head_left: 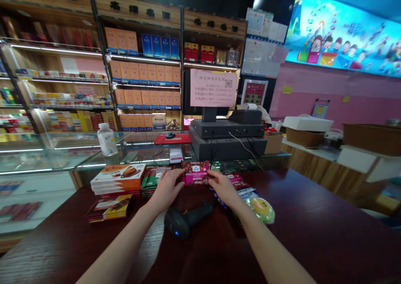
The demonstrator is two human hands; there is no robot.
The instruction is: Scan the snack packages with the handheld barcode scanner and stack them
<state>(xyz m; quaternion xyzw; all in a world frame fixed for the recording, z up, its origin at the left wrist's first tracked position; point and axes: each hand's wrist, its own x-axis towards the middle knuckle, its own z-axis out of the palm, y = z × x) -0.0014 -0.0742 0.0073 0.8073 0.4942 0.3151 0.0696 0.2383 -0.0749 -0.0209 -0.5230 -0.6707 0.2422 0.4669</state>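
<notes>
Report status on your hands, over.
Left hand and right hand on red chocolate packet. Barcode scanner lying on counter just below hands.

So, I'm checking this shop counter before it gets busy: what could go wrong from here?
The red chocolate bar is held only at its edges between the left hand and the right hand, so it might slip and drop among the neighbouring packets. The black handheld barcode scanner lies on its side just below the hands and could get knocked. The stack of orange-packaged chocolate bars beside the left hand might topple if bumped.
</notes>
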